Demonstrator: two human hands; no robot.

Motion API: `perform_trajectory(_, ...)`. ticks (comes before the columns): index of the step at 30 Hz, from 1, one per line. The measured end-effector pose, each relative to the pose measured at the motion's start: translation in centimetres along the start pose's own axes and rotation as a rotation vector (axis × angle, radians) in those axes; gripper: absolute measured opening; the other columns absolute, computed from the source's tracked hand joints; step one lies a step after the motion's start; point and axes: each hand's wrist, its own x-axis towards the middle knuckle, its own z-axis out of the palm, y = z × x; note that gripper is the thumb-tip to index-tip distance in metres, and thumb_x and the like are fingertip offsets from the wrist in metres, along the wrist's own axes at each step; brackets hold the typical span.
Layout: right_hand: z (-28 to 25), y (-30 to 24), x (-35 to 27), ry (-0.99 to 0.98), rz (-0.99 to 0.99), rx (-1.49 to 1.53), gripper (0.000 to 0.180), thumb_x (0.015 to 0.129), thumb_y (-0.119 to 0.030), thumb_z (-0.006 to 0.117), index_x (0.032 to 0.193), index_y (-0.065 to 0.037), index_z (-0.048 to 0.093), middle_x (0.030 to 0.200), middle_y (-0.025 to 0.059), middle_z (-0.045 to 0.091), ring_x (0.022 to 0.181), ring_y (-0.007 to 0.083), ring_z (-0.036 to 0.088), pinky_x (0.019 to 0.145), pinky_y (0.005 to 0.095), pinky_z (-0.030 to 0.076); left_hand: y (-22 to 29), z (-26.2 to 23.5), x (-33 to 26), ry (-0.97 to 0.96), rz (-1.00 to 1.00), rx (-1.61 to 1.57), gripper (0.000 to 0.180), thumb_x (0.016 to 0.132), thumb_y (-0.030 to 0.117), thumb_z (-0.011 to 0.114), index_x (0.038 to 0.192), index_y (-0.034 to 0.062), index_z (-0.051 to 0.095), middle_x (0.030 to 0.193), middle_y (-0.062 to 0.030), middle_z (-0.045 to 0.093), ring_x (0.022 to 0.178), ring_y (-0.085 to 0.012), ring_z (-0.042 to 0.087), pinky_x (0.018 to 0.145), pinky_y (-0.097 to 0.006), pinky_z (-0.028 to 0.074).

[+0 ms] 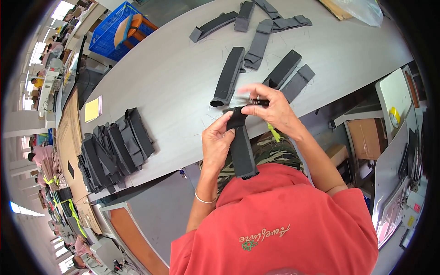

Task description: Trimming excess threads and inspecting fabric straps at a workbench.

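A dark grey and black sewn fabric strip point(241, 151) hangs from my left hand point(217, 141) at the table's near edge. The left thumb and fingers pinch it near its upper end, and its lower end reaches my shirt. My right hand point(275, 112) is closed around black-handled thread snips point(260, 102), whose metal tip is blurred. Its thumb and fingertip also press the strip's top edge. Just beyond my hands lie similar strips, among them a black one point(229, 75) at the left and a grey one point(298, 82) at the right, with loose threads around them.
A pile of fabric strips point(114, 149) lies on the table point(169, 78) at the left, near a yellow notepad point(93, 109). More strips point(260, 43) lie farther back. A blue crate point(107, 39) stands beyond the table's left edge. Shelving with cardboard boxes point(364, 137) is at the right.
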Motion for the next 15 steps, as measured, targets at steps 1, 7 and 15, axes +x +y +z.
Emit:
perform_trajectory(1,0.1,0.3,-0.2,-0.093,-0.003,0.091,0.016,0.079,-0.012,0.073,0.093,-0.006,0.067,0.077,-0.0007,0.062,0.069,0.0095,0.054,0.065,0.0248,0.044,0.1,0.0,-0.1,0.017,0.006,0.041,0.046,0.082,-0.014,0.049,0.127,-0.0044,0.052,0.107,-0.0079,0.065,0.093,-0.0102,0.061,0.076,-0.023,0.050)
perform_trajectory(7,1.7,1.0,-1.7,-0.094,-0.552,-0.180,0.024,0.059,0.006,0.063,0.080,-0.005,0.066,0.067,0.0051,0.060,0.060,0.0219,0.058,0.051,0.0300,0.042,1.8,0.0,0.2,-0.044,-0.116,-0.428,0.030,0.093,0.009,0.051,0.121,-0.0014,0.054,0.105,-0.0077,0.064,0.092,-0.0123,0.062,0.076,-0.029,0.053)
perform_trajectory(15,1.9,1.4,-2.9,-0.213,-0.337,-0.230,0.017,0.071,-0.004,0.068,0.086,-0.008,0.064,0.074,0.0034,0.062,0.063,0.0223,0.058,0.056,0.0317,0.045,1.4,0.1,0.4,0.032,0.087,-0.261,0.049,0.086,-0.002,0.063,0.131,-0.0007,0.046,0.117,-0.0115,0.058,0.098,-0.0125,0.058,0.081,-0.025,0.050)
